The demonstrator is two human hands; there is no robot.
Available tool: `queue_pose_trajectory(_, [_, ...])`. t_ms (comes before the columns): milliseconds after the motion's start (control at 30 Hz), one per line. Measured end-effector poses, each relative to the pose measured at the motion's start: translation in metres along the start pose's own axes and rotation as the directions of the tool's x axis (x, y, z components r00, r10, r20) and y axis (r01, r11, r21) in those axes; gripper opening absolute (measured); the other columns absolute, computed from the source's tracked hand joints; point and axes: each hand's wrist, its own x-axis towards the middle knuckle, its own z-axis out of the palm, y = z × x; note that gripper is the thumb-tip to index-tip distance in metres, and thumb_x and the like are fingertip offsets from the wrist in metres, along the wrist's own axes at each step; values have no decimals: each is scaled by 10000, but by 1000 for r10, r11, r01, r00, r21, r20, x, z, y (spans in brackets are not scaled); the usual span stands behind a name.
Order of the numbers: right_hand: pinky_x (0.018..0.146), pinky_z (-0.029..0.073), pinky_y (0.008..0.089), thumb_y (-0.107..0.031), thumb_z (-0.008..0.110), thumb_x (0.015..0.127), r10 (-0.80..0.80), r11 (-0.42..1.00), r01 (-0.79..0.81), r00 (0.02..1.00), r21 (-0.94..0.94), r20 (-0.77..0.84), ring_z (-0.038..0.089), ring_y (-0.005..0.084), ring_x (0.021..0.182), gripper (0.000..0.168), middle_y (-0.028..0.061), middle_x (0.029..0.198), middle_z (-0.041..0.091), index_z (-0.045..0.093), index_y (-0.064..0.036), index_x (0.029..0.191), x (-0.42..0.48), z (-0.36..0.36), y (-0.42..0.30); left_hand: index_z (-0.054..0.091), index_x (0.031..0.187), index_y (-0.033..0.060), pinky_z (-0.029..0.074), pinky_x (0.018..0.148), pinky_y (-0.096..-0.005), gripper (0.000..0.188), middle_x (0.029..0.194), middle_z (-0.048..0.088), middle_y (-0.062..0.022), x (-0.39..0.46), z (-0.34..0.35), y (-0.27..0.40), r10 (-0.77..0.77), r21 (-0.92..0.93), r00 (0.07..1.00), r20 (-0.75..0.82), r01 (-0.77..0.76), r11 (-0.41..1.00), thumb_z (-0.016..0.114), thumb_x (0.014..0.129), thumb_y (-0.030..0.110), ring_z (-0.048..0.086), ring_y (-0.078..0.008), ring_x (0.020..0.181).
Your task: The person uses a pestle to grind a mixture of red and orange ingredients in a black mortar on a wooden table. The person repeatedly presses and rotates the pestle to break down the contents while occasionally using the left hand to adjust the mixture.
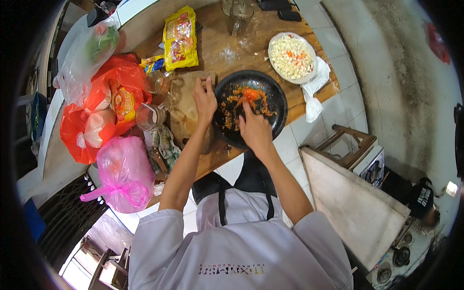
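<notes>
A dark stone mortar (273,125) sits at the front edge of the wooden table, with coarse red-orange chili paste (232,98) spread inside it. My right hand (255,128) reaches into the mortar, a finger extended down to an orange-red lump (250,94); whether the fingers grip it cannot be made out. My left hand (205,99) is raised at the mortar's left rim, over a worn wooden cutting board (181,116), its fingers up and nothing seen in them. Beyond the mortar to the right stands a white bowl (314,70) of chopped pale pieces with some red bits.
Left of the board are glass jars (145,117), a checked cloth (165,143), a wooden-handled knife (159,159) and red (78,145) and pink plastic bags (125,166). A yellow noodle pack (180,40) and glass mugs (241,16) stand behind. Another person (417,195) is at far right.
</notes>
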Motion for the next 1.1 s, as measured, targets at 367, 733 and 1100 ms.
queue_pose_trajectory(367, [781, 528, 576, -261, 599, 952, 69, 974, -68, 998, 214, 4, 656, 523, 846, 449, 303, 869, 682, 459, -139, 1361, 9, -2, 29, 568, 1030, -54, 393, 585, -412, 406, 670, 536, -151, -4, 2, -3, 79, -10, 997, -17, -79, 997, 507, 1053, 347, 466, -206, 573])
queue_pose_trajectory(733, [785, 513, 591, -254, 590, 958, 125, 953, -127, 992, 274, 25, 639, 548, 858, 477, 349, 871, 667, 460, -155, 1406, -35, -12, 41, 572, 1029, -37, 307, 529, -398, 398, 576, 429, -73, -3, 1, 1, 73, -17, 997, -16, -73, 997, 497, 1058, 353, 332, -158, 529])
queue_pose_trajectory(1100, [693, 544, 568, -243, 583, 957, 29, 1000, -29, 998, -7, 49, 665, 495, 745, 485, 287, 754, 666, 450, -143, 1413, -16, -3, 13, 581, 1021, -54, 378, 575, -403, 393, 698, 542, -155, -4, 2, -3, 72, -2, 997, -21, -72, 997, 521, 1046, 333, 458, -196, 578])
